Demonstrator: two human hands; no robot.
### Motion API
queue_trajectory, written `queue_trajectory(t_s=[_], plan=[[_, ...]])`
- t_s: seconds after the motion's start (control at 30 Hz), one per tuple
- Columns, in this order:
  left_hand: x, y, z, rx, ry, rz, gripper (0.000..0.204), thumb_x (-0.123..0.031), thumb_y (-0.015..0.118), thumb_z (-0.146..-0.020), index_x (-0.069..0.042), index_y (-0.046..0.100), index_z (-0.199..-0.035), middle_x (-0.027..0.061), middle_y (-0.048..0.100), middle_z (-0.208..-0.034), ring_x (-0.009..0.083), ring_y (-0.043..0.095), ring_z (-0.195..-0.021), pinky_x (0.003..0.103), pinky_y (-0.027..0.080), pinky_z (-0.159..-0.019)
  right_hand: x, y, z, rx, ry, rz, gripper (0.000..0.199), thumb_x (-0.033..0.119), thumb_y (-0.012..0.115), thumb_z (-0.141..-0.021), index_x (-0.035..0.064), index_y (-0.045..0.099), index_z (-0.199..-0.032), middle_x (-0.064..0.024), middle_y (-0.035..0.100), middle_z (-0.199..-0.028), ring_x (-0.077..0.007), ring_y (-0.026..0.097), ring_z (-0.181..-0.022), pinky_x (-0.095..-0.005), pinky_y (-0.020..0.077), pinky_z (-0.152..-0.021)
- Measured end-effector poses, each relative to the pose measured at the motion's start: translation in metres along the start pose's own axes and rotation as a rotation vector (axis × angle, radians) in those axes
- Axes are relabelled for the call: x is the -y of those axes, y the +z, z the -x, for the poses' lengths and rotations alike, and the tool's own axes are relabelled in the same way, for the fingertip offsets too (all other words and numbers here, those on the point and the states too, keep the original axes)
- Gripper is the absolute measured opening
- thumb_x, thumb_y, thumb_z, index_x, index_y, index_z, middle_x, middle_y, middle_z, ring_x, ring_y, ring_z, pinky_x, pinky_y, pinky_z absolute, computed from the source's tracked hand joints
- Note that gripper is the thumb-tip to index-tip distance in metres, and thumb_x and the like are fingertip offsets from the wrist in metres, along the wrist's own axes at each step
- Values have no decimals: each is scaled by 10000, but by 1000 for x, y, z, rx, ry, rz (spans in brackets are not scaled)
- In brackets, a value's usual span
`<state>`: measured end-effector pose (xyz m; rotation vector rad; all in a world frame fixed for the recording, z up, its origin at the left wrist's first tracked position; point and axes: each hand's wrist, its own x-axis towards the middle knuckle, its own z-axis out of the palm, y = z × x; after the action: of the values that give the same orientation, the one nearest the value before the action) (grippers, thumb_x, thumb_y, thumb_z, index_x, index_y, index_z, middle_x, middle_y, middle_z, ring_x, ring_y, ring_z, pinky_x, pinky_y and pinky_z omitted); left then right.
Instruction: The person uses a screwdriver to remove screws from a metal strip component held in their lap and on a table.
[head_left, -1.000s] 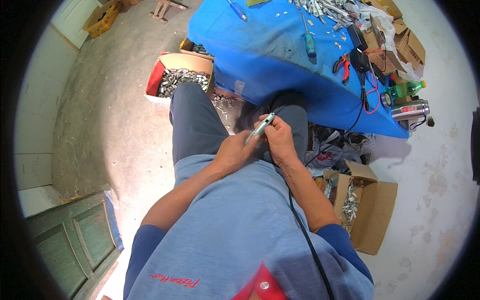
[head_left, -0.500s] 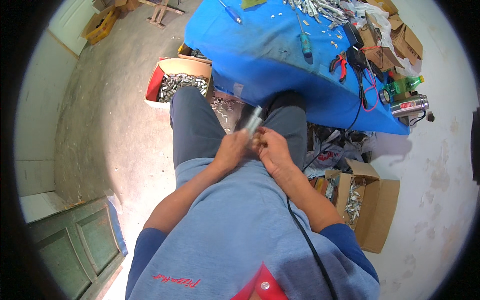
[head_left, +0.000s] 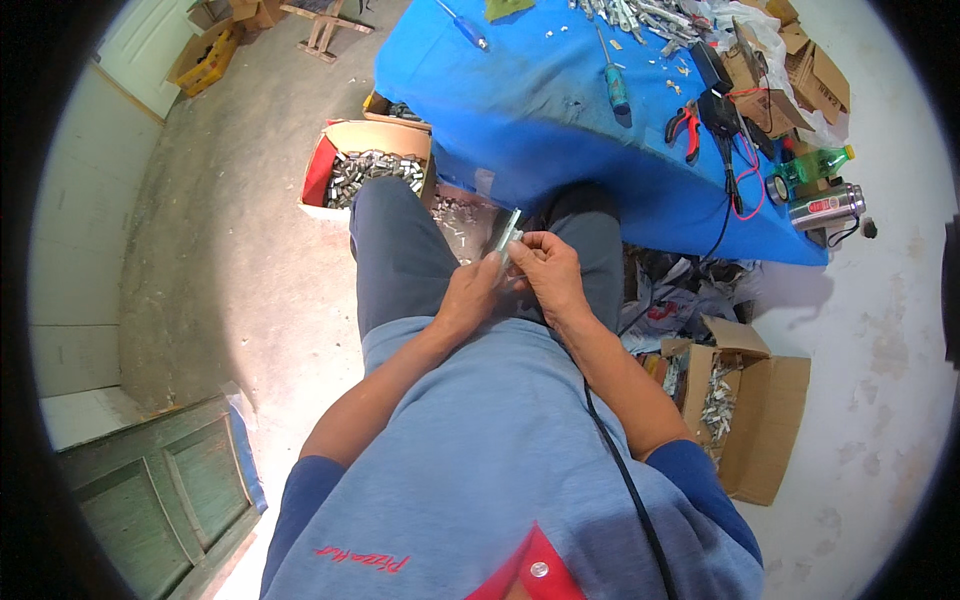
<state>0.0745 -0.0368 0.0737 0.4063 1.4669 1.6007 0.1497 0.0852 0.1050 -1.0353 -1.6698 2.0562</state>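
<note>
A slim, silvery metal piece (head_left: 510, 226) slants up and away from between my two hands, above my lap. My left hand (head_left: 470, 297) is closed round its lower end. With thumb and fingers bent together, my right hand (head_left: 556, 282) pinches at the piece's right side. What lies between the right fingertips is too small to make out, and my fingers cover the lower part of the metal.
Ahead stands a blue-covered table (head_left: 520, 110) with a screwdriver (head_left: 615, 90), red-handled pliers (head_left: 685, 130) and piled metal parts (head_left: 640, 18). A carton of small metal pieces (head_left: 372, 175) sits by my left knee. Another open carton (head_left: 752, 420) is at right. A black cable (head_left: 628, 480) crosses my shirt.
The metal piece, blurred before, now appears sharp and stays in my left hand. My right fingers have moved slightly up along its side. The whole view has shifted a little.
</note>
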Motion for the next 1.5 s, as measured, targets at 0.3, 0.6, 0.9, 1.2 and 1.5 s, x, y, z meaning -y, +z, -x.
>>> queue_trajectory(t_s=[0.3, 0.6, 0.9, 1.2, 1.5], plan=[[10, -1, -4, -34, 81, -119, 505, -492, 464, -977, -18, 588, -852, -39, 447, -602, 48, 376, -480, 232, 279, -426, -4, -1, -6, -26, 64, -2, 171, 90, 599, -864, -43, 570, -968, -88, 631, -797, -137, 622, -626, -243, 529, -544], [10, -5, 6, -6, 167, -265, 526, -488, 479, -970, 8, 607, -851, -16, 478, -611, 68, 415, -527, 246, 322, -470, -7, -6, 9, 25, 267, -327, 91, 72, 553, -861, 33, 576, -940, -55, 615, -848, -136, 595, -715, -278, 520, -618], [-21, -1, 17, 196, -96, 29, 511, -532, 434, -968, -67, 593, -830, -59, 375, -529, 43, 276, -432, 237, 187, -406, -8, -17, 19, 247, 224, -524, 236, 71, 471, -874, 18, 582, -1074, -76, 627, -923, -184, 601, -791, -310, 501, -681], [-13, -10, 7, 363, -261, 283, 513, -519, 326, -998, -91, 544, -818, -59, 343, -472, 65, 255, -381, 224, 192, -377, -5, -25, 12, 340, 167, -404, 257, 103, 493, -920, -20, 570, -1133, -83, 637, -864, -181, 614, -678, -256, 503, -617], [-13, -6, 8, 299, -358, 219, 657, -634, 274, -971, -80, 576, -789, -57, 330, -461, 76, 243, -383, 234, 195, -376, 14, -39, 19, 237, 34, 30, 203, 190, 613, -929, -9, 637, -967, -14, 581, -722, -83, 537, -600, -220, 467, -554]])
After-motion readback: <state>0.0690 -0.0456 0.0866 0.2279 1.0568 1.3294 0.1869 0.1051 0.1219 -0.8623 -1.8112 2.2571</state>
